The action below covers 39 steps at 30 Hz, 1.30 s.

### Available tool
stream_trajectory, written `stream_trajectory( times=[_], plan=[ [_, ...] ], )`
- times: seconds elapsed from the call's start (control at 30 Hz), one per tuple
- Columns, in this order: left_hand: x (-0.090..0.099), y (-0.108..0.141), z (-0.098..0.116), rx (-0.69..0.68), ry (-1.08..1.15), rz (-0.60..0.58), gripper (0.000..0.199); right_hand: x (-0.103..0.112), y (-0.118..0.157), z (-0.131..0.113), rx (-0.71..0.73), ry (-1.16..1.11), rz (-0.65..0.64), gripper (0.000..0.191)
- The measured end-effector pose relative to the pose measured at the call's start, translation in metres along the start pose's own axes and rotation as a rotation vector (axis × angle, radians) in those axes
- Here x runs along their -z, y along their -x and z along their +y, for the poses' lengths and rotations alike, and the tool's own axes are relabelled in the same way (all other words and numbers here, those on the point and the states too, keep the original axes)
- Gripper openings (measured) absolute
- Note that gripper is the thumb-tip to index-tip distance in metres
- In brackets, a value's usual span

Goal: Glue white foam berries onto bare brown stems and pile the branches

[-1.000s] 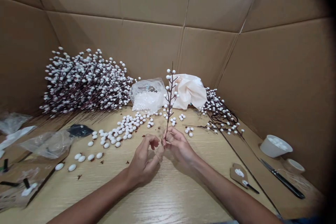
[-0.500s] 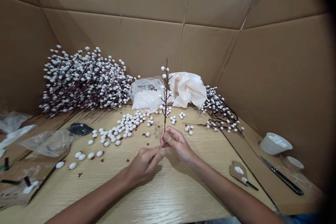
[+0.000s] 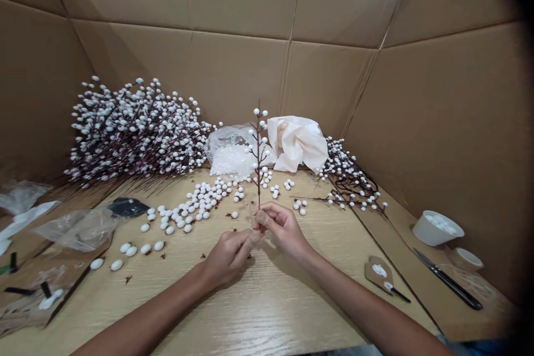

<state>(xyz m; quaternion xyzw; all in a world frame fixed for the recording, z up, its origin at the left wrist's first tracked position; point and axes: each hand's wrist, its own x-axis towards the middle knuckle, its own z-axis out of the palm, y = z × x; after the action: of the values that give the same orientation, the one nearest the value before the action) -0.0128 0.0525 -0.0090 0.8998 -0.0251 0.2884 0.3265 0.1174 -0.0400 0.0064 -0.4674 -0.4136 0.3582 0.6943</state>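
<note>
Berry branch [image 3: 258,162] stands nearly upright, long axis toward twelve o'clock, pinched low down by the right hand [image 3: 278,226], the nearer one; at eight o'clock from it, the left hand [image 3: 231,256] is closed, its grip hidden.

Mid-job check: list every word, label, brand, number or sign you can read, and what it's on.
Readable text: none.
Clear plastic bag at the back middle: a small mark, too small and blurred to read.
Black plastic packet on the left: a tiny pale spot, too small to tell whether it's lettering.
Dark brown branch with white berries: no lettering visible.
</note>
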Motion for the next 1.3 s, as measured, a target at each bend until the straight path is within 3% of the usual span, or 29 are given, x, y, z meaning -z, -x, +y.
stream_trajectory(
  times=[0.53,1.13,1.3],
  plan=[
    [-0.001,0.001,0.004,0.038,0.006,-0.006,0.034,-0.005,0.002,0.000,-0.054,0.019,0.029,0.030],
    [0.002,-0.001,0.009,0.098,0.026,-0.090,0.031,-0.004,0.002,0.003,-0.039,0.059,0.019,0.030],
    [0.004,-0.002,0.011,0.097,0.004,-0.112,0.022,-0.003,0.002,0.004,-0.040,0.044,0.007,0.028]
  ],
)
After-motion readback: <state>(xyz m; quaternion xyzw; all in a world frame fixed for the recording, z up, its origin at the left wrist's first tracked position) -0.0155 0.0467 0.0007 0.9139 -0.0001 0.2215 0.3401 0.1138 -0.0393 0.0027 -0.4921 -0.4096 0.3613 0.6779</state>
